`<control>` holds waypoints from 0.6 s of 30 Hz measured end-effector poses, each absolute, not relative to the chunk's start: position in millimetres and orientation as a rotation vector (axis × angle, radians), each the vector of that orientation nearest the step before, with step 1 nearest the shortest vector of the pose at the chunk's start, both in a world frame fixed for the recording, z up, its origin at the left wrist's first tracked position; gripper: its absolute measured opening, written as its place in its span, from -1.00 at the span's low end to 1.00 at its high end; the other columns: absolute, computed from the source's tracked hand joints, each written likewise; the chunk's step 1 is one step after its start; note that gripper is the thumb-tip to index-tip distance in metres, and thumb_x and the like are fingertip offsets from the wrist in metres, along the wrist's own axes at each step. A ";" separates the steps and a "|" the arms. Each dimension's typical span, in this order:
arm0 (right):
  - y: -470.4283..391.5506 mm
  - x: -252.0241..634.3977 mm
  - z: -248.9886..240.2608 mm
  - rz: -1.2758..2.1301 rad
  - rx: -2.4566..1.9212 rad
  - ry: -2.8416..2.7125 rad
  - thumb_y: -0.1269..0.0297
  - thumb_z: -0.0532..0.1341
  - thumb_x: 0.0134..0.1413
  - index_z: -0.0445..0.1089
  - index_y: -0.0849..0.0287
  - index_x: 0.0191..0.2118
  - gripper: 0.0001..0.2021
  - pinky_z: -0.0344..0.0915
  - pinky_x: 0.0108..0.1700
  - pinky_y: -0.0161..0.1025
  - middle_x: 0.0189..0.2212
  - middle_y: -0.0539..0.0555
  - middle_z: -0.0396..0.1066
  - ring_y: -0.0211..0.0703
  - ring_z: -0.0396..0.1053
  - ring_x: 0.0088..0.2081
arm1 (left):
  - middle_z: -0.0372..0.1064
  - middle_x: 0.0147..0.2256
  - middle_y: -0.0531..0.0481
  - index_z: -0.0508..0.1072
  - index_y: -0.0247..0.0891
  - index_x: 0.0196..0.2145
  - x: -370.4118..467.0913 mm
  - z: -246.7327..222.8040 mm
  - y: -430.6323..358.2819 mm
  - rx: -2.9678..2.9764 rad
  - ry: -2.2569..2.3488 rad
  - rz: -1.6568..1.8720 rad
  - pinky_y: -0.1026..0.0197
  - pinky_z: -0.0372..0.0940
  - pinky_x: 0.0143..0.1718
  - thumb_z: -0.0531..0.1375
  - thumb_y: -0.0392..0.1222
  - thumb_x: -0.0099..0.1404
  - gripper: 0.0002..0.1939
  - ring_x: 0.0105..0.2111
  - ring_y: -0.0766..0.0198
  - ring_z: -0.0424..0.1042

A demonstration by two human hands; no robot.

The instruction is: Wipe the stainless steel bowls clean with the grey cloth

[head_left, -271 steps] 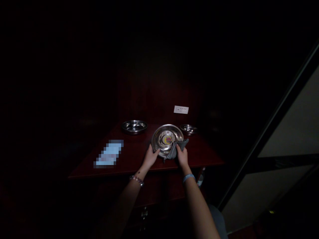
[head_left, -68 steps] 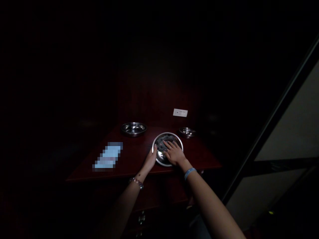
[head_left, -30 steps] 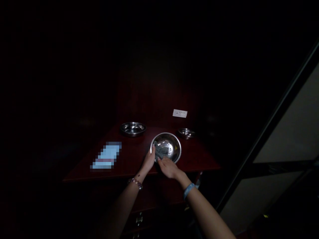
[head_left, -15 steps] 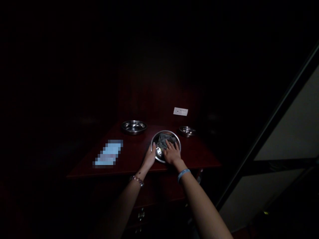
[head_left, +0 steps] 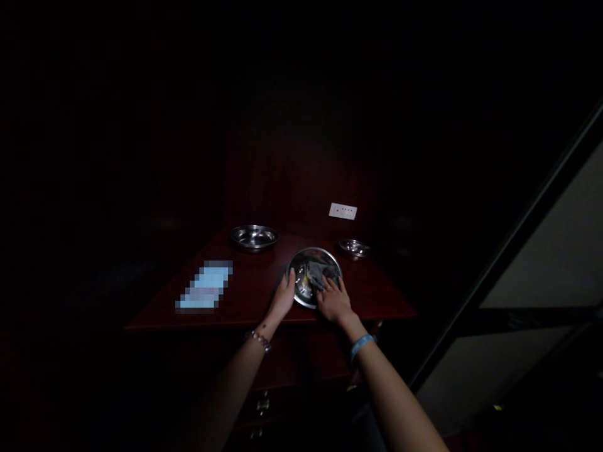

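A shiny round metal bowl (head_left: pixel 304 294) is tilted toward me over the front part of the dark red table. My left hand (head_left: pixel 282 296) grips its left rim, with the thumb on the inner side. Inside the bowl lies a crumpled dark grey cloth (head_left: pixel 318 274). My right hand (head_left: pixel 335 301) presses this cloth against the bowl's right inner side, fingers on top of it. The cloth's far part is dim, and the bowl's underside is hidden.
A larger metal bowl (head_left: pixel 255 237) stands at the back left of the table (head_left: pixel 254 295). At the back right is a smaller metal bowl (head_left: pixel 355 248). A pixelated light-blue patch (head_left: pixel 206 287) covers something on the left. Behind, a white socket panel (head_left: pixel 343 211) is on the wall.
My right hand has slid the cloth to the right across the inside of the bowl. The left hand keeps its hold on the rim.
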State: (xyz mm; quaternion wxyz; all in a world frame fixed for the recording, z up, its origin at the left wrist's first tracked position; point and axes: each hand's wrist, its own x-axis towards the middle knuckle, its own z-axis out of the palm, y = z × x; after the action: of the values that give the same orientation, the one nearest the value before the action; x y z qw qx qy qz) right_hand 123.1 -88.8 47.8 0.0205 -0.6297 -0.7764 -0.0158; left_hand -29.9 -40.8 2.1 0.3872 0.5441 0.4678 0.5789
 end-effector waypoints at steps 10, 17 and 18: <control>-110.9 112.8 45.0 0.113 -1.828 -2.443 0.18 -0.25 0.49 0.30 0.31 0.32 -0.42 -0.11 0.48 0.12 0.37 0.31 0.22 0.00 0.14 0.43 | 0.39 0.23 -0.39 0.36 -0.40 0.25 -28.1 3.3 -40.5 1.385 1.224 1.482 0.03 0.15 0.35 -0.14 0.26 0.49 -0.27 0.28 0.01 0.36; -101.5 98.7 35.4 0.238 -1.555 -2.522 0.23 -0.27 0.49 0.38 0.32 0.20 -0.44 0.28 0.28 0.10 0.15 0.37 0.48 0.10 0.46 0.18 | 0.45 0.18 -0.35 0.41 -0.39 0.22 -29.7 1.5 -37.8 1.360 1.262 1.457 0.01 0.19 0.33 -0.11 0.16 0.52 -0.35 0.25 0.02 0.40; -99.7 96.5 33.6 0.263 -1.542 -2.493 0.23 -0.26 0.49 0.38 0.33 0.20 -0.44 0.28 0.28 0.11 0.13 0.38 0.49 0.11 0.46 0.17 | 0.45 0.19 -0.35 0.41 -0.39 0.23 -30.4 1.8 -37.9 1.354 1.277 1.440 0.00 0.18 0.33 -0.12 0.18 0.52 -0.33 0.25 0.01 0.40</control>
State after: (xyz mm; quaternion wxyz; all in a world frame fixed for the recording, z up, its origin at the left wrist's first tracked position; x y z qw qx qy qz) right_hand 96.5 -99.7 33.6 0.0992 -0.5213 -0.8429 0.0890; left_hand -30.4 -37.9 1.8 0.3842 0.5313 0.5011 0.5648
